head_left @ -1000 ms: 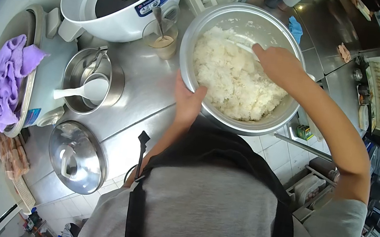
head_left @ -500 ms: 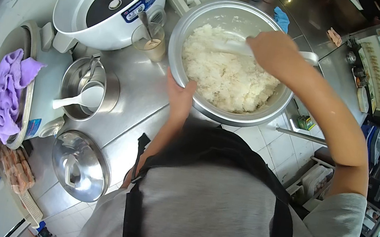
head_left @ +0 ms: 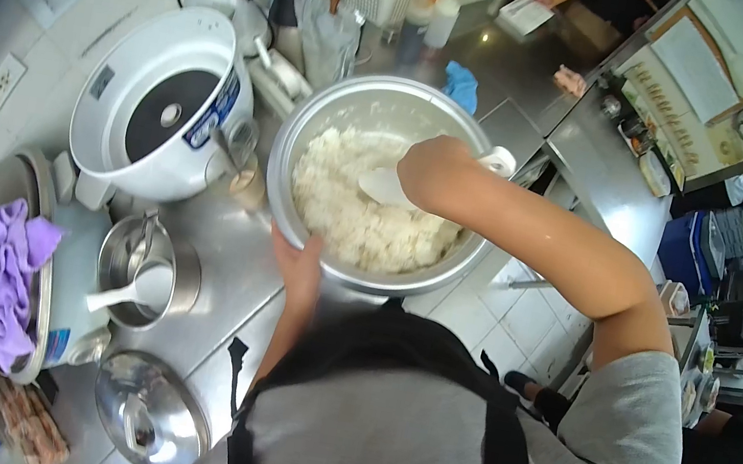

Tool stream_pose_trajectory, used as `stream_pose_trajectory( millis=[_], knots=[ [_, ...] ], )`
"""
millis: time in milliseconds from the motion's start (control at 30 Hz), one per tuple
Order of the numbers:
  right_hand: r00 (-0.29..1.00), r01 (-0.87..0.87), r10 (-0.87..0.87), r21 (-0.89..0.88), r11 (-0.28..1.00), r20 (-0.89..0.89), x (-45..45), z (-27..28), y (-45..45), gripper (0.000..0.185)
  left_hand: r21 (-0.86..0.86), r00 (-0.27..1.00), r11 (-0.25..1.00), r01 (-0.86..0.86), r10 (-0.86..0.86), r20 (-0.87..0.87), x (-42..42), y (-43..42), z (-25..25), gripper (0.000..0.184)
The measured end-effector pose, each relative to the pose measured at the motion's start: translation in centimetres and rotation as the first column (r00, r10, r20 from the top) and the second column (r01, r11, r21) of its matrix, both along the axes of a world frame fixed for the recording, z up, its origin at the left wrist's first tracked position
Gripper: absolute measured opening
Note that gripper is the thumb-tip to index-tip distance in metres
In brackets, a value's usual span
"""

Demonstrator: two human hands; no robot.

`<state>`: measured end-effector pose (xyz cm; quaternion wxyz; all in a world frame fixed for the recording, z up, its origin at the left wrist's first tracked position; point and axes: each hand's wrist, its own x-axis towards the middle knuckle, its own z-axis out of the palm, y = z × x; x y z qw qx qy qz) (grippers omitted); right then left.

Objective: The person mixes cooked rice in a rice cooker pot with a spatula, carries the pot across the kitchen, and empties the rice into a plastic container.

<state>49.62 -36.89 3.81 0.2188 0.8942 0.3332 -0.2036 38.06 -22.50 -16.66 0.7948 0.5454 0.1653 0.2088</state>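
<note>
A round metal pot [head_left: 363, 280] of cooked white rice [head_left: 391, 235] stands at the counter's edge. My left hand [head_left: 297, 269] grips its near left rim, thumb uppermost and the other fingers low on the outside. Over the rice, my right hand [head_left: 441, 175] is closed around a white rice paddle [head_left: 386, 187], whose blade rests against the rice at the pot's middle. Left of the pot is the white rice cooker body [head_left: 97, 154], uncovered, with a dark heating plate inside. A cup [head_left: 248, 182] with a utensil in it sits between them.
A steel pot [head_left: 188, 284] holding a white scoop, a metal lid [head_left: 151, 412] and a purple cloth [head_left: 8, 277] are at left. Bottles [head_left: 441, 21], a basket [head_left: 378, 0] and a blue cloth [head_left: 461, 86] lie beyond. Other people stand at the far counter and right.
The view has shifted, showing more of the back counter. My right hand has drawn the paddle nearer, from the far side of the rice to its middle. My left hand stays on the rim.
</note>
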Motion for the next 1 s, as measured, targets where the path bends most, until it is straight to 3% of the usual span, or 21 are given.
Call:
stream_pose_trajectory(
  millis=[67, 133, 167, 233, 300, 400, 500, 600, 700, 767, 867, 933, 1000],
  knots=[
    [0.999, 0.006, -0.009, 0.074, 0.997, 0.046, -0.1, 4.2, -0.5, 0.017, -0.019, 1.000, 1.000, -0.008, 0.008, -0.002, 0.0, -0.3, 0.1, 0.071],
    [0.975, -0.113, 0.092, 0.093, 0.989, 0.201, -0.3, 3.3, -1.4, 0.017, -0.035, 1.000, 0.999, 0.015, -0.015, 0.006, -0.2, -0.4, 0.5, 0.069],
    [0.950, -0.172, 0.140, 0.092, 0.981, 0.279, -0.3, 1.8, -1.6, 0.017, -0.040, 1.000, 0.999, 0.028, -0.027, 0.011, -0.1, -0.5, 0.7, 0.068],
    [0.999, -0.052, 0.052, 0.049, 0.997, 0.001, 0.9, -4.9, -0.7, 0.015, -0.032, 1.000, 0.999, 0.029, -0.030, -0.005, -0.1, -0.5, 0.8, 0.068],
    [0.994, 0.043, -0.060, 0.179, 0.983, 0.091, 0.3, -10.3, -0.2, 0.014, -0.007, 1.000, 1.000, 0.018, -0.018, -0.017, 0.1, -0.3, 0.9, 0.067],
    [0.999, -0.043, 0.041, 0.123, 0.991, 0.015, 0.9, -8.4, -0.7, 0.016, 0.042, 0.999, 0.999, 0.005, -0.003, -0.040, -0.1, 0.0, 0.3, 0.066],
    [1.000, -0.025, 0.024, 0.084, 0.996, 0.007, 2.3, -5.2, -1.2, 0.016, 0.098, 0.995, 0.995, 0.001, 0.008, -0.095, -0.3, 0.0, 0.4, 0.067],
    [0.998, -0.032, 0.020, 0.197, 0.980, 0.063, 2.1, 0.9, -2.5, 0.016, 0.056, 0.999, 0.998, 0.014, -0.012, -0.045, -0.4, -0.4, 1.1, 0.068],
    [0.993, -0.026, 0.007, 0.162, 0.986, 0.115, 3.3, 1.4, -2.7, 0.017, 0.025, 0.997, 1.000, 0.005, -0.003, -0.075, -0.6, -1.0, 2.3, 0.068],
    [0.980, -0.075, 0.052, 0.114, 0.991, 0.194, 3.6, -2.0, -2.6, 0.017, 0.027, 0.997, 0.998, 0.058, -0.057, -0.049, -0.6, -0.7, 2.4, 0.070],
    [0.984, -0.136, 0.142, -0.061, 0.989, 0.106, 3.6, -12.4, -1.3, 0.016, 0.008, 0.996, 0.996, 0.085, -0.085, -0.020, -0.6, -0.6, 2.3, 0.070],
    [0.951, -0.261, 0.282, -0.158, 0.952, 0.125, 3.0, -11.8, -0.5, 0.015, 0.018, 0.998, 0.999, 0.048, -0.048, -0.032, -0.4, -0.4, 2.0, 0.069],
    [0.967, -0.255, 0.255, -0.022, 0.967, 0.021, 4.3, -10.8, -1.7, 0.014, 0.048, 0.996, 0.999, 0.006, -0.001, -0.085, -0.8, -0.2, 1.2, 0.068]
  ],
)
